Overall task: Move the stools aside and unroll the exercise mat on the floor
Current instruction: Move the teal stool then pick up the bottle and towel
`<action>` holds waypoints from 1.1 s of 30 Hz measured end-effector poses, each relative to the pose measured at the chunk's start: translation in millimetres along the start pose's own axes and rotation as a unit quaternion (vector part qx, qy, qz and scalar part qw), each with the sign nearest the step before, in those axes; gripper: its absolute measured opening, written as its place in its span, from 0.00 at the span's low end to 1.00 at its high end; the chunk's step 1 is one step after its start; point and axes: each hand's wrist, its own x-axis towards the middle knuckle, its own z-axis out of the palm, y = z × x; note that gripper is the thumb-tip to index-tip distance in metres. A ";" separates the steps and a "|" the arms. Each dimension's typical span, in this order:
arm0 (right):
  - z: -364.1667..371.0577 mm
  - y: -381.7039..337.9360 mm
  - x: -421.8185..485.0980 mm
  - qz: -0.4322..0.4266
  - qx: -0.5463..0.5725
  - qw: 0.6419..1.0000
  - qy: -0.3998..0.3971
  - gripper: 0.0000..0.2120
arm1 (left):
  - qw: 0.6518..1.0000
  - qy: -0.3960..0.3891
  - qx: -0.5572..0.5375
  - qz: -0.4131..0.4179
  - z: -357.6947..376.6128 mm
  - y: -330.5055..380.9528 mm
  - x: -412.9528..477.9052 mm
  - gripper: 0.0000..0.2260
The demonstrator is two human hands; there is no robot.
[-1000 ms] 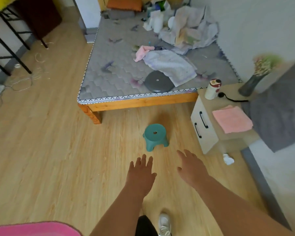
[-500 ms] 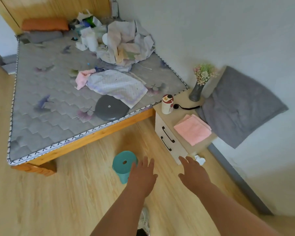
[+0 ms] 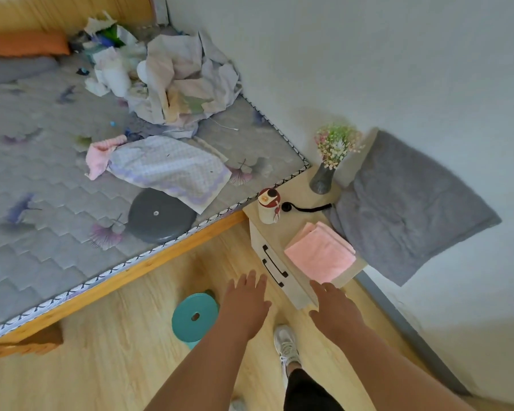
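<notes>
Since half a second ago the view has swung further right and closer in: the teal stool [image 3: 194, 317] now sits nearer the bottom of the frame, just left of the left hand [image 3: 245, 304], and a white shoe [image 3: 286, 345] has come into sight on the wooden floor [image 3: 107, 351] between the forearms. Both hands are still held out palm down, empty, fingers loosely spread; the right hand [image 3: 333, 311] now overlaps the near corner of the bedside cabinet [image 3: 282, 232]. The stool stands on the floor near the bed [image 3: 42, 232], with a grey round cushion [image 3: 159, 216] on the mattress edge beyond it. A folded pink towel [image 3: 321, 255], a vase [image 3: 322, 179] and a small jar [image 3: 268, 206] rest on the cabinet. A grey cloth [image 3: 404, 209] hangs to the right.
</notes>
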 end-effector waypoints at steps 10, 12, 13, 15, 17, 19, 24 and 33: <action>-40.8 -17.6 110.4 -0.114 -0.095 0.987 -0.059 0.28 | 0.985 0.002 -0.107 -0.136 -7.4 -16.4 39.3 0.27; -40.3 -36.7 121.6 -0.142 -0.104 0.982 -0.068 0.28 | 0.980 0.002 -0.112 -0.162 -2.2 -25.2 34.2 0.26; -39.6 -46.3 125.2 -0.150 -0.102 0.981 -0.073 0.29 | 0.979 -0.007 -0.112 -0.171 -1.2 -29.1 31.4 0.26; -37.2 -73.7 133.1 -0.180 -0.109 0.974 -0.086 0.29 | 0.973 -0.021 -0.115 -0.198 4.0 -44.7 22.8 0.26; -32.9 -102.9 136.0 -0.209 -0.121 0.966 -0.096 0.29 | 0.968 -0.028 -0.123 -0.217 8.9 -64.9 11.1 0.26; -28.7 -129.0 135.7 -0.236 -0.128 0.958 -0.097 0.29 | 0.965 -0.019 -0.118 -0.233 11.7 -84.6 -1.9 0.25; -18.1 -190.9 130.5 -0.296 -0.155 0.938 -0.096 0.30 | 0.948 -0.014 -0.139 -0.286 17.5 -136.5 -37.4 0.26; -7.0 -271.1 137.0 -0.367 -0.196 0.906 -0.078 0.30 | 0.918 0.010 -0.184 -0.350 35.3 -187.6 -70.2 0.26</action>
